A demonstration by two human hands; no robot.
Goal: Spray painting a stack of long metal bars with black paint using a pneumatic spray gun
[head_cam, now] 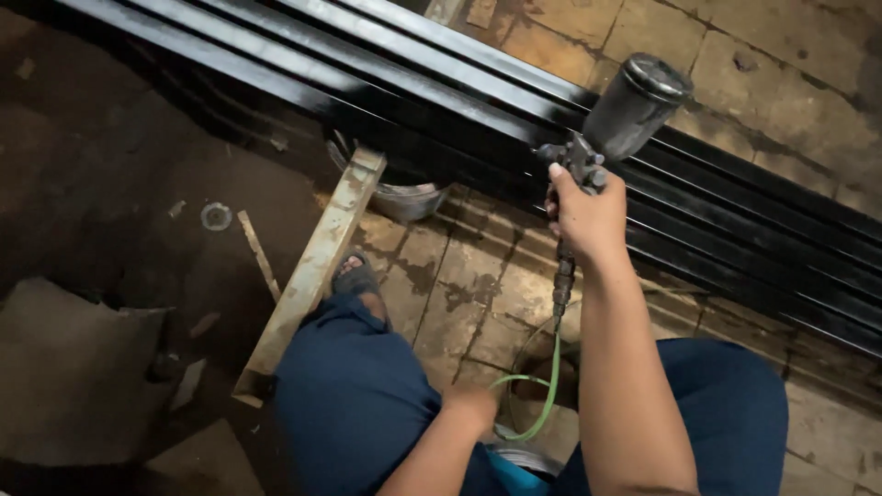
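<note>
My right hand (588, 216) grips the handle of a grey paint spray gun (577, 165) with a dark metal cup (636, 103) on top. The gun points at a row of long glossy black metal bars (441, 101) lying diagonally across the floor. A green air hose (549, 386) hangs from the gun's handle down between my knees. My left hand (470, 404) rests closed on my left knee, apparently holding nothing. I am squatting, in blue trousers (354, 395), with a sandalled foot (354, 274) in front.
A pale wooden beam (317, 262) runs under the bars beside my left leg. A metal bowl (404, 197) sits below the bars. Worn stone tiles (478, 276) cover the floor; dark dirt, scraps and a grey slab (73, 367) lie to the left.
</note>
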